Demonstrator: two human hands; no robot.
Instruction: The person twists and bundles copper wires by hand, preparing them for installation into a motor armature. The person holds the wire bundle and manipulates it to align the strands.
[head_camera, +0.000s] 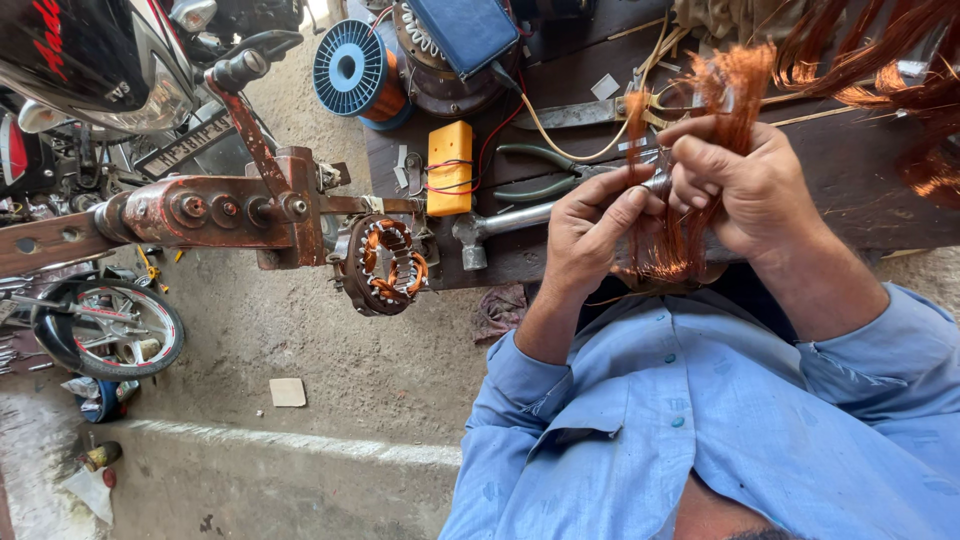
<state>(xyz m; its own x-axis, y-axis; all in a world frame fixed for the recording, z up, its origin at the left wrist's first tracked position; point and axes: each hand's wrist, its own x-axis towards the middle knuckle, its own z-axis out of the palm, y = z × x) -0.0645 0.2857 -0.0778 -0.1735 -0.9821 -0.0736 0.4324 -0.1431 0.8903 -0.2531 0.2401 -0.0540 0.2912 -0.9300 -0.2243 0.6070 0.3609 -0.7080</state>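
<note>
At the far left a motorcycle (90, 60) is standing beside the work area, and a loose wheel (105, 328) is lying flat on the floor below it. A rusty winding jig (215, 205) is reaching out from the left, with a stator (385, 262) sitting at its end, copper coils showing in its slots, apparently mounted there so it is staying put. Above, a blue spool (355, 70) is lying on its side on the dark tabletop (860, 190), copper wire wound on it. A yellow box (449, 167) with red leads, green-handled pliers (540, 172) and a hammer (495, 225) are lying close by, within reach.

The left hand (590, 225) is pinching the lower strands of a copper wire bundle (690, 150) between thumb and curled fingers, seemingly steadying them. The right hand (745, 180) is closing around the same bundle higher up, so the frayed ends are fanning out above it. The bundle is hanging in the air over the tabletop edge, near the person's chest. No true containers are showing; only the spool and stator are holding wire.
</note>
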